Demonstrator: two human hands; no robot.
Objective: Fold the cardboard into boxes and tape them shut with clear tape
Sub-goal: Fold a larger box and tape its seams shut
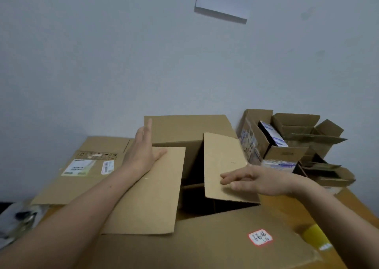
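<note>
A large brown cardboard box (205,246) stands in front of me with its top flaps partly folded in. My left hand (143,149) lies flat with straight fingers on the left side flap (151,197), pressing it down. My right hand (250,180) touches the right side flap (221,162) with loosely extended fingers; that flap still tilts up. The far flap (184,128) stands upright against the wall. The near flap carries a red-edged sticker (260,237). A roll of clear yellowish tape (315,236) lies on the table at the right, partly behind the box.
A flattened cardboard box with shipping labels (82,166) lies at the left. Several small open boxes (295,141) crowd the back right of the wooden table (352,203). Crumpled plastic (16,221) sits at the far left. A grey wall rises close behind.
</note>
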